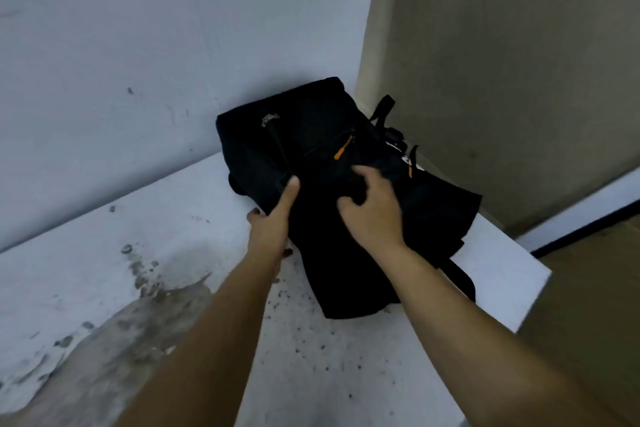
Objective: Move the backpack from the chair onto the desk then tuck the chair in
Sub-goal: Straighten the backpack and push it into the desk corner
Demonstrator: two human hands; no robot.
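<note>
A black backpack (pixel 311 135) with orange zipper pulls lies flat on the white desk (pixel 173 236), its top end against the white wall in the far right corner. My left hand (pixel 272 222) grips the backpack's left edge, thumb on top and fingers tucked under the fabric. On the middle of the bag, my right hand (pixel 372 210) rests with its fingers curled into the black cloth. A strap hangs over the desk's right edge. The chair is out of view.
The desk top is stained grey and speckled toward its near left part (pixel 138 305). A white wall (pixel 156 45) rises behind the desk, and a beige wall (pixel 502 62) stands to the right. Brown floor (pixel 588 305) shows beyond the desk's right edge.
</note>
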